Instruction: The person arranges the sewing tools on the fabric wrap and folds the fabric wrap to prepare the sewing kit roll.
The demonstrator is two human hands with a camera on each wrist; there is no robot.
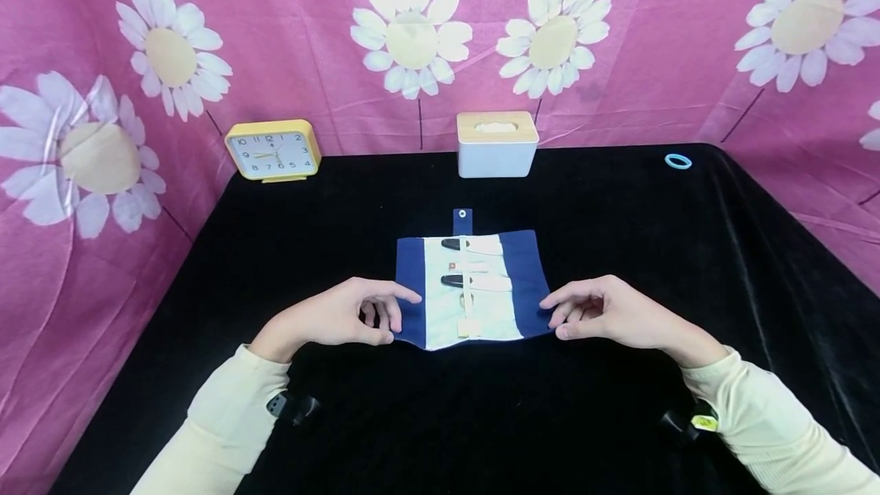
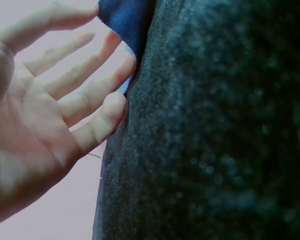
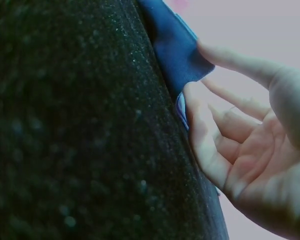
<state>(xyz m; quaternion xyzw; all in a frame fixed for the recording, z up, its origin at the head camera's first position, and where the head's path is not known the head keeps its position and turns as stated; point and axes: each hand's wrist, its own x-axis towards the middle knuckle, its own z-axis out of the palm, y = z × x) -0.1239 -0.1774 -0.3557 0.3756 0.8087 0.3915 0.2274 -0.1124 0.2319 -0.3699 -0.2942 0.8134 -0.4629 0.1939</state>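
An unfolded fabric roll (image 1: 525, 273), blue at the sides with a pale middle panel, lies on the black cloth. Two black-handled tools (image 1: 490, 283) and several small items sit under its central strap. My left hand (image 1: 344, 313) is at the roll's left side, its index finger over the blue panel and the thumb by the near corner. My right hand (image 1: 615, 313) is at the right side, fingertips and thumb touching the edge near the corner. In the right wrist view, the blue corner (image 3: 177, 52) stands up from the cloth beside the thumb. Both hands have loosely bent, spread fingers.
A yellow clock (image 1: 273, 151) stands at the back left. The white tissue box (image 1: 496, 159) with a wooden lid is at the back centre, and a light blue ring (image 1: 677, 162) lies at the back right. Behind the table hangs a pink flowered curtain (image 1: 289, 37).
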